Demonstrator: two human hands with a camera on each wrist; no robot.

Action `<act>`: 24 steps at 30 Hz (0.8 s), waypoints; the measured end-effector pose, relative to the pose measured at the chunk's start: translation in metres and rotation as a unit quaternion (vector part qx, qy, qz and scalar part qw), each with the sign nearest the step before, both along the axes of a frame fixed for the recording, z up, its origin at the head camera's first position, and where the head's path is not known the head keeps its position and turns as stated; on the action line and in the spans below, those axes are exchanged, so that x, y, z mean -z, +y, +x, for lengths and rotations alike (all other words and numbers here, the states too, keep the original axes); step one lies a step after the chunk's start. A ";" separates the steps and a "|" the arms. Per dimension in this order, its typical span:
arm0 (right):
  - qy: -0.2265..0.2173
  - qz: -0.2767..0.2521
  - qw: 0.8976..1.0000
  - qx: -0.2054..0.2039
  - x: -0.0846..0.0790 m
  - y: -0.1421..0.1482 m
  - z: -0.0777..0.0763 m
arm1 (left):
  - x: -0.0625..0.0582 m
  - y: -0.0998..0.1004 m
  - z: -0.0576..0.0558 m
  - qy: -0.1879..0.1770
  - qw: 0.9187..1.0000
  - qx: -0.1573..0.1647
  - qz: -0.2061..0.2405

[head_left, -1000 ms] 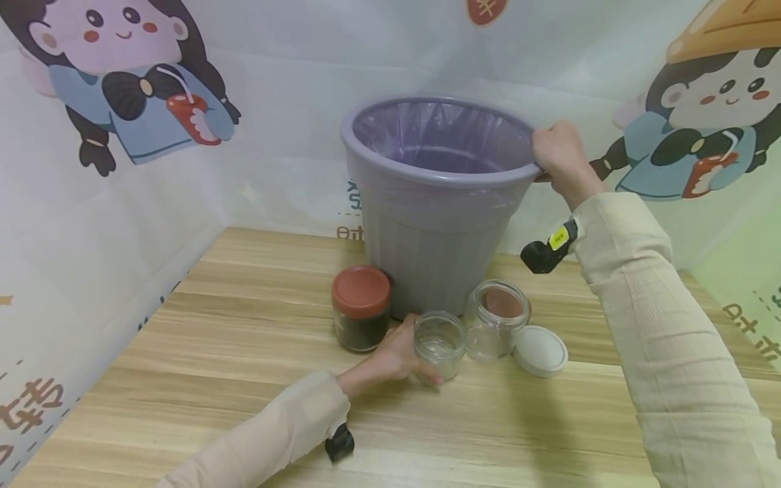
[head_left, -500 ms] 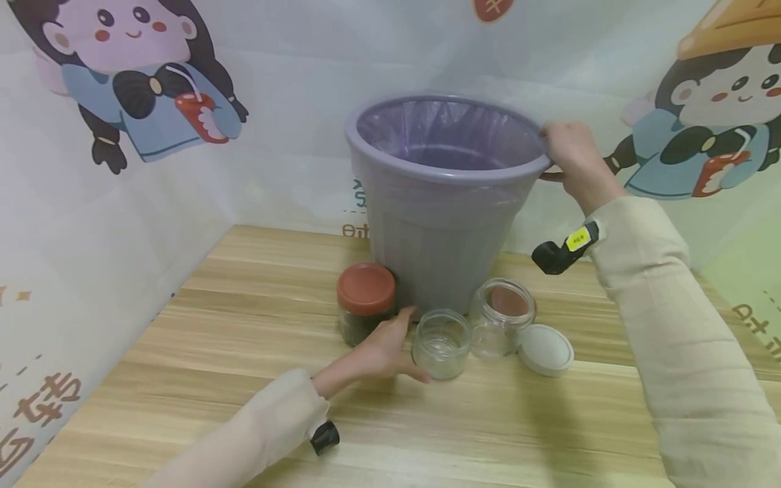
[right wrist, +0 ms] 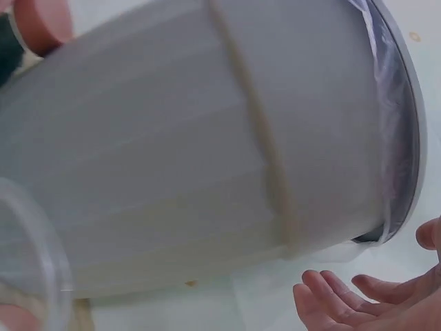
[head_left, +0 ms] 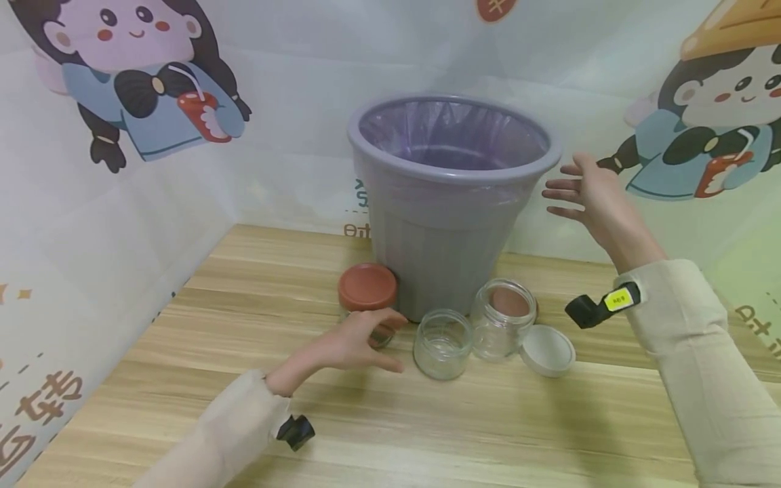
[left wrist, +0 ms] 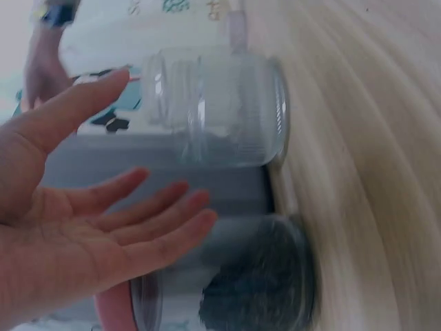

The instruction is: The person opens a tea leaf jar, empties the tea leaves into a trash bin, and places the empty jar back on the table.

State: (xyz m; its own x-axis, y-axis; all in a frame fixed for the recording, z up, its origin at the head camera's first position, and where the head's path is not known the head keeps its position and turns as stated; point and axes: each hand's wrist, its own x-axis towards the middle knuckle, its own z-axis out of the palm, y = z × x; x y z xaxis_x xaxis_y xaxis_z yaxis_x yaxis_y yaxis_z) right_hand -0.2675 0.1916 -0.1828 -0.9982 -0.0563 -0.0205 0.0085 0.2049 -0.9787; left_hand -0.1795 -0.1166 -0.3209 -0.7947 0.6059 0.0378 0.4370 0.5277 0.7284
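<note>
My left hand (head_left: pixel 350 342) hovers with spread fingers in front of a red-lidded jar (head_left: pixel 367 288), holding nothing. Dark contents (left wrist: pixel 258 283) fill that jar's lower part in the left wrist view. Just right of the hand stands a lidless glass jar (head_left: pixel 443 344), apart from the fingers. My right hand (head_left: pixel 598 196) is in the air beside the grey bin (head_left: pixel 445 230), its fingers extended and off the rim. A purple liner (head_left: pixel 451 129) covers the bin's inside. In the right wrist view the right hand (right wrist: pixel 375 300) shows nothing in its palm.
A second lidless glass jar (head_left: pixel 497 332) stands right of the first, with a white lid (head_left: pixel 547 350) leaning by it. A reddish-brown round thing (head_left: pixel 511 302) shows through its glass. All sit on a wooden table (head_left: pixel 427 434) before a printed backdrop (head_left: pixel 293 135).
My right hand has let go of the bin's rim and moved right and down. My left hand has released the small glass jar and drawn back to the left.
</note>
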 end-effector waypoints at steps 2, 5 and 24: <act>0.004 -0.002 1.000 -0.016 0.010 0.003 0.007 | -0.001 -0.006 0.000 -0.019 1.000 0.011 0.021; 0.011 -0.005 0.999 -0.036 0.028 0.005 0.017 | -0.004 -0.016 0.000 -0.041 0.998 0.019 0.054; 0.200 0.157 0.963 -0.089 0.112 -0.049 0.067 | -0.008 -0.058 -0.006 -0.017 0.978 -0.131 0.163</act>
State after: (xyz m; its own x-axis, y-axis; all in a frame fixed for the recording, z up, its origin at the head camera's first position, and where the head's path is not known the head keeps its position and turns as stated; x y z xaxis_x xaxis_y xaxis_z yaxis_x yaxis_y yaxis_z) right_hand -0.2007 0.1426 -0.2950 -0.9046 -0.2814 0.3202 -0.4195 0.4547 -0.7857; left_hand -0.1855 -0.1742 -0.3125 -0.9253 0.3415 0.1648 0.2897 0.3562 0.8884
